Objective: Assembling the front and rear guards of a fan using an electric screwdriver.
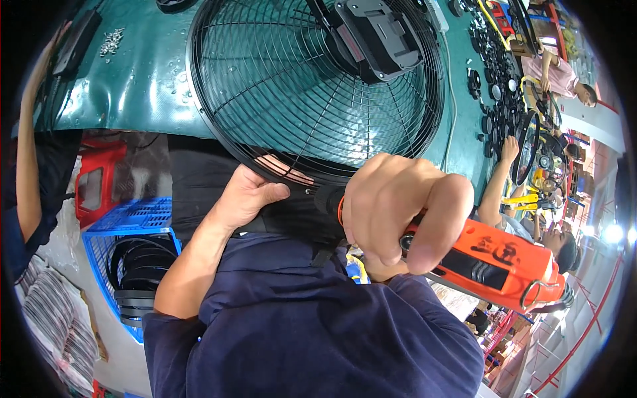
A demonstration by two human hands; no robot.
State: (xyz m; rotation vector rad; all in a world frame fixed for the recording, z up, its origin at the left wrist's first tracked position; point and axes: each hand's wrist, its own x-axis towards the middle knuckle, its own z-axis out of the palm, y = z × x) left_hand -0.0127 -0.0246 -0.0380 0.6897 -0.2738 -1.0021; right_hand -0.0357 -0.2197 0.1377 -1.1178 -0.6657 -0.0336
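A round black wire fan guard lies on the green table, its near rim reaching over the edge toward me. A black motor housing sits at its centre. My left hand is closed around the near rim, with the fingers partly hidden behind the wires and the thumb in front. My right hand is wrapped around an orange electric screwdriver. Its dark nose points left at the rim, close to a small screw beside my left thumb. I cannot tell whether the bit touches the screw.
Small screws lie in a pile on the green table, near a black power adapter. A blue crate of black rings and a red stool stand at left. Black parts crowd the right side, where people work.
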